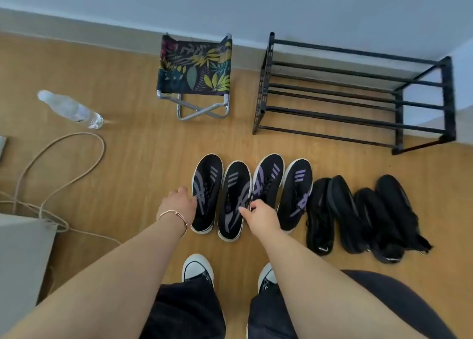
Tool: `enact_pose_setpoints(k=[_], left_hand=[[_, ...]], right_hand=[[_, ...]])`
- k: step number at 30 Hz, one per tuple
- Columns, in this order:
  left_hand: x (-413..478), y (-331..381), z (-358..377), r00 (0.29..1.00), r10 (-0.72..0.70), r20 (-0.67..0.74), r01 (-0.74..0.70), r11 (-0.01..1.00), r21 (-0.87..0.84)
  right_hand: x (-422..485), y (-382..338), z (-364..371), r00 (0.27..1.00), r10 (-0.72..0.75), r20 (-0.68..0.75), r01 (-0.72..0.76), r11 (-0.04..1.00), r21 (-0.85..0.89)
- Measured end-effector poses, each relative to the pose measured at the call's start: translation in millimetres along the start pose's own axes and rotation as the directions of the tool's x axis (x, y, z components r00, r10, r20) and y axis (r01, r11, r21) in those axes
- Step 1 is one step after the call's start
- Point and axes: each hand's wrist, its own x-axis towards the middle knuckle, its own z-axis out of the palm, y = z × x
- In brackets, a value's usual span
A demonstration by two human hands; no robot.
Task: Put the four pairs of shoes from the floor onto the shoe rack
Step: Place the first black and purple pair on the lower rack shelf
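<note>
While knit sneakers (207, 192) line smooth planks (128, 159), both hands (179, 203) reach.

Bare forearms, no sleeves. Thin rose-gold metal bangle (174, 217) on left wrist; right wrist bare. Dark, near-black loose trousers (186, 310). Black canvas low-top sneakers with white rubber toe caps (197, 266), black laces. Both hands (180, 203) ungloved, no rings visible.
</note>
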Motion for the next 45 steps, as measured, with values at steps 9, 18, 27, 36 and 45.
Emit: enact_pose_setpoints(k=[9, 18, 27, 36, 45], left_hand=[[107.2, -10.9, 84.4, 0.979, -0.193, 0.070, 0.204, 0.949, -0.239], [127.2, -21.6, 117.5, 0.963, -0.250, 0.103, 0.270, 0.865, -0.424], [134.7, -36.4, 100.6, 0.954, -0.261, 0.144, 0.295, 0.746, -0.598], [123.7, -10.9, 60.1, 0.974, -0.212, 0.083, 0.219, 0.774, -0.594], [119.8, 47.1, 60.7, 0.978, -0.117, 0.174, 0.208, 0.647, -0.733]], right_hand=[[102.2, 18.9, 74.7, 0.965, 0.261, 0.035, -0.263, 0.953, 0.152], [121.4, 9.3, 99.6, 0.911, 0.403, -0.080, -0.349, 0.862, 0.369], [134.5, 18.4, 94.1, 0.941, 0.337, -0.033, -0.315, 0.908, 0.278], [166.1, 9.6, 36.7, 0.938, 0.300, 0.175, -0.347, 0.793, 0.501], [154.3, 42.0, -48.3, 0.959, 0.211, 0.190, -0.284, 0.703, 0.652]])
